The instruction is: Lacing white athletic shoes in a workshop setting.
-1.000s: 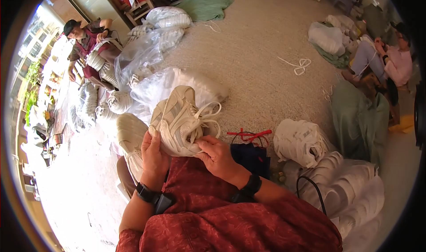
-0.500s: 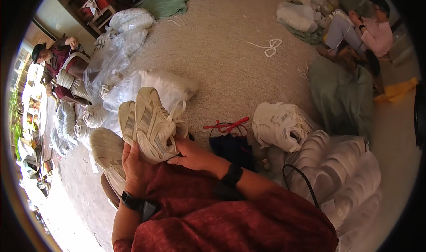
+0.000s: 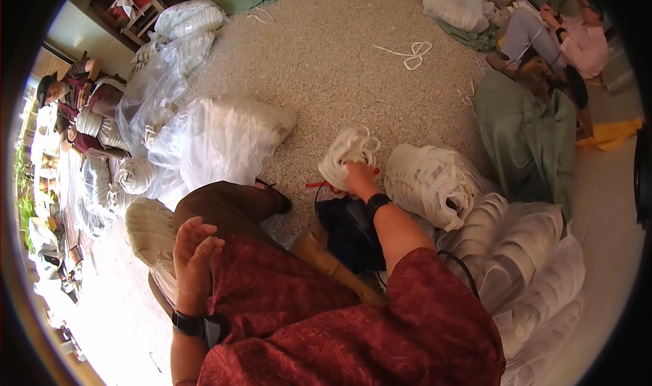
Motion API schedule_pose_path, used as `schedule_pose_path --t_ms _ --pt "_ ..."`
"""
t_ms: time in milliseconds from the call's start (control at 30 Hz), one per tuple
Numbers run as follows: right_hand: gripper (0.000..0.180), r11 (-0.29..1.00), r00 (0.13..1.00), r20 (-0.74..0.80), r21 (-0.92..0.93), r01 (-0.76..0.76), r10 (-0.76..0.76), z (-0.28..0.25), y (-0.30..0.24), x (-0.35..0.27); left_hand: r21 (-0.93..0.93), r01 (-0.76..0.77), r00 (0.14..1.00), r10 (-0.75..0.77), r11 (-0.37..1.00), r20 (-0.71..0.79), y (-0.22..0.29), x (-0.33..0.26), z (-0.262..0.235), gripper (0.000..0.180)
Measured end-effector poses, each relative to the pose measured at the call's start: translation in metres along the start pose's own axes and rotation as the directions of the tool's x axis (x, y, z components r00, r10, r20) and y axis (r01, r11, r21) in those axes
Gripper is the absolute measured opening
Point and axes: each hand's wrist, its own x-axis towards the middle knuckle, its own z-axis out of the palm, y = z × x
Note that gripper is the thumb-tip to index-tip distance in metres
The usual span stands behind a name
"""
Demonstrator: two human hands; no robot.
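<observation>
Head view, clock positions taken from the picture's centre.

Item: pale sneaker (image 3: pixel 345 156), laces looped on top, just above centre toward one o'clock; blurred, and whether one shoe or a pair cannot be told. 
Right hand (image 3: pixel 360 179): fingers curled onto the sneaker's near end and holding it, tips partly hidden; black wristband (image 3: pixel 377 201) behind. 
Left hand (image 3: pixel 193 260): at eight o'clock, raised, fingers loosely bent and parted, nothing held; nearest to a stack of nested pale sneakers (image 3: pixel 151 228), between eight and nine.

Surroundings: 
Bundle of pale sneakers (image 3: pixel 429 182), three o'clock, just beside the right hand. 
Plastic-wrapped sneaker pile (image 3: pixel 526 274), four o'clock. 
Dark blue cloth (image 3: pixel 343 236), between five and six. 
Clear plastic bag (image 3: pixel 207 141), near ten o'clock, pale contents. 
Loose white lace (image 3: pixel 413 54), one o'clock, on the speckled floor (image 3: pixel 326 39). 
Green cloth (image 3: pixel 519 138), between two and three. 
Seated co-workers: one at two o'clock in pink (image 3: pixel 584 49); one between nine and ten, dark cap (image 3: pixel 47 87).
</observation>
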Motion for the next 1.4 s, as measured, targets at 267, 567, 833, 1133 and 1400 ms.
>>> schedule_pose_path --t_ms 267,567,833,1133,1400 --pt "0.050 0.857 0.803 0.590 0.454 -0.246 -0.082 0.022 -0.004 -0.089 0.075 0.014 1.000 -0.015 0.997 0.011 -0.003 0.002 0.007 0.036" --pt "0.038 0.353 0.962 0.274 0.900 -0.256 -0.003 -0.096 -0.013 -0.059 0.110 0.045 0.997 -0.051 0.993 0.051 -0.004 0.008 0.011 0.031" --pt "0.019 0.999 0.982 -0.187 -0.032 -0.026 0.019 -0.060 -0.001 0.006 0.191 0.083 0.993 -0.096 0.978 0.060 -0.003 0.007 0.013 0.022" --pt "0.017 0.962 0.926 0.286 -0.189 -0.197 0.246 0.047 0.053 -0.029 0.224 0.134 0.988 -0.148 0.965 0.046 -0.002 0.005 0.011 0.023" --pt "0.015 0.960 0.966 0.011 -0.107 -0.257 0.260 0.046 0.036 -0.018 0.330 -0.019 1.000 0.016 0.944 0.011 0.019 -0.012 -0.015 0.015"
